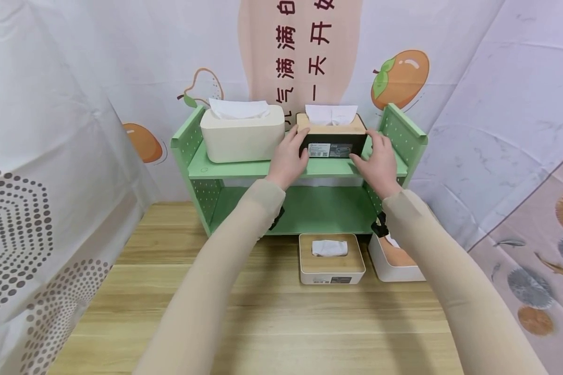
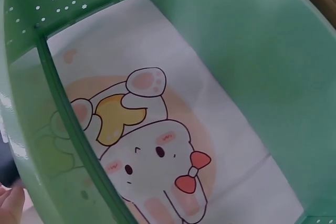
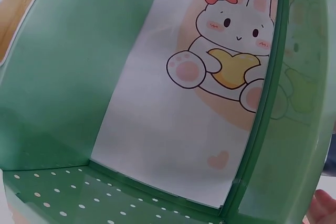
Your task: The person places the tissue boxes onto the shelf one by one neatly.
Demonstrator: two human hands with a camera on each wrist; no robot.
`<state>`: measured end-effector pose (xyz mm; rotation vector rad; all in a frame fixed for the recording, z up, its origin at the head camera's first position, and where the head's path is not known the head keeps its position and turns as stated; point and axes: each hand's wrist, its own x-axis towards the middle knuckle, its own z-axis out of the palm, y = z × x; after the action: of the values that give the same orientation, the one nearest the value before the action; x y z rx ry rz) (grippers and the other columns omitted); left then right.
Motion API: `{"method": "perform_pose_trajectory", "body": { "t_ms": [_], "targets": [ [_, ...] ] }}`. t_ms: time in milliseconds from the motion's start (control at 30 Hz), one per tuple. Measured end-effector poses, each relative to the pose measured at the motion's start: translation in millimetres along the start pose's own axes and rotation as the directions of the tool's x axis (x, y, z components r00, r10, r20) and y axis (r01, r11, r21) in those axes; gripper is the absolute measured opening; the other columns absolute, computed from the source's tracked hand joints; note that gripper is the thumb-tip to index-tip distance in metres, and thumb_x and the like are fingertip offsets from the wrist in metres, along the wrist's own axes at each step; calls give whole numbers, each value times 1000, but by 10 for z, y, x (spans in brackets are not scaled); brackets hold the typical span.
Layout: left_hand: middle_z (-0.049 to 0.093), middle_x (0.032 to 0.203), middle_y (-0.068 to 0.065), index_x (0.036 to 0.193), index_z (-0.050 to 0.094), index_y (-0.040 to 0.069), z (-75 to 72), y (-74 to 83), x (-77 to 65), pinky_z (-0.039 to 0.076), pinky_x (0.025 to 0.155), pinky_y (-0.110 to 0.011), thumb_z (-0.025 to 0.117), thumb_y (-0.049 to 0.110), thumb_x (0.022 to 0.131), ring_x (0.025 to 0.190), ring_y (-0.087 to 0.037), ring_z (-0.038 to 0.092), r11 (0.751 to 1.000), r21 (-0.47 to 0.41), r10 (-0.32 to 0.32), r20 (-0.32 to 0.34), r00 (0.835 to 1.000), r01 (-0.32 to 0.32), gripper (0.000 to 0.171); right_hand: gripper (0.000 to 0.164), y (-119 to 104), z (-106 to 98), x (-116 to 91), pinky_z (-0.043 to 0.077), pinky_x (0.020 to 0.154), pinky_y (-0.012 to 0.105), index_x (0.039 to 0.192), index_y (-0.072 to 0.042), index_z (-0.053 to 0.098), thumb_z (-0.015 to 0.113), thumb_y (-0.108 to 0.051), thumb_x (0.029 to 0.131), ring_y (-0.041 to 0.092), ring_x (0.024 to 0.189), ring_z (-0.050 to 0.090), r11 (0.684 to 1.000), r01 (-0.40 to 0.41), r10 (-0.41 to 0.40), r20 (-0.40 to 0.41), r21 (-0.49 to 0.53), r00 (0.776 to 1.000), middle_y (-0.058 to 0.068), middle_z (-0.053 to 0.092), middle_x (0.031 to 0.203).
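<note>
Left hand [image 1: 289, 157], right hand [image 1: 380, 164] are gripping dark tissue box [image 1: 330, 141] by its ends, near front edge of green shelf [image 1: 326, 167].

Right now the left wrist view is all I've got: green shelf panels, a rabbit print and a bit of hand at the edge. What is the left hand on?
Observer: In the head view, the left hand grips the left end of a black tissue box.
Operator: I can't see the other side. Where is the right hand?
Observer: The right hand is on the right end of that same box.
Operator: Anything close on the left that I could bump?
Observer: Yes, a cream tissue box stands on the top shelf, just left of the left hand.
</note>
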<state>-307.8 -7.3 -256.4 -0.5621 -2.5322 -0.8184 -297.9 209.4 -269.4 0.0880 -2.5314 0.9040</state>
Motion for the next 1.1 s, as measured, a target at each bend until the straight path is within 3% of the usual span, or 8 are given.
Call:
{"method": "perform_pose_trajectory", "body": {
  "t_ms": [433, 533, 700, 867, 1100],
  "targets": [
    [43, 145, -12, 137, 50, 8, 20, -140, -224, 36, 109, -36, 49, 9, 95, 134, -25, 41, 997, 13, 71, -22, 997, -71, 42, 60, 82, 107, -202, 40, 94, 50, 140, -3, 41, 67, -18, 87, 38, 116, 47, 990, 130, -128, -41, 51, 991, 24, 41, 135],
    [47, 142, -10, 134, 52, 8, 29, -169, -303, 41, 105, -36, 48, 9, 95, 131, -24, 44, 994, 7, 106, -28, 994, -106, 40, 56, 126, 134, -303, 40, 94, 50, 135, 1, 45, 68, -13, 86, 39, 113, 48, 972, 224, -219, -75, 75, 973, 25, 44, 131],
    [52, 136, -11, 128, 57, 5, 41, -238, -425, 46, 98, -36, 49, 7, 94, 125, -25, 51, 985, -9, 173, -70, 982, -174, 35, 49, 205, 183, -475, 41, 94, 50, 128, 5, 50, 69, -6, 84, 38, 107, 51, 921, 380, -367, -139, 88, 920, 26, 49, 126],
    [57, 128, -12, 123, 60, 2, 69, -315, -523, 48, 96, -37, 51, 4, 92, 118, -26, 56, 968, -14, 246, -125, 961, -249, 33, 43, 280, 220, -597, 38, 96, 51, 122, 6, 53, 67, -1, 83, 39, 109, 50, 879, 470, -450, -191, 76, 873, 26, 53, 121],
    [59, 126, -13, 118, 62, 1, 142, -366, -669, 49, 92, -35, 52, 1, 90, 116, -26, 57, 949, -46, 299, -175, 938, -311, 30, 40, 374, 287, -763, 37, 99, 51, 121, 7, 54, 66, 1, 82, 39, 114, 49, 870, 486, -466, -186, 79, 865, 25, 53, 121]
  ]
}}
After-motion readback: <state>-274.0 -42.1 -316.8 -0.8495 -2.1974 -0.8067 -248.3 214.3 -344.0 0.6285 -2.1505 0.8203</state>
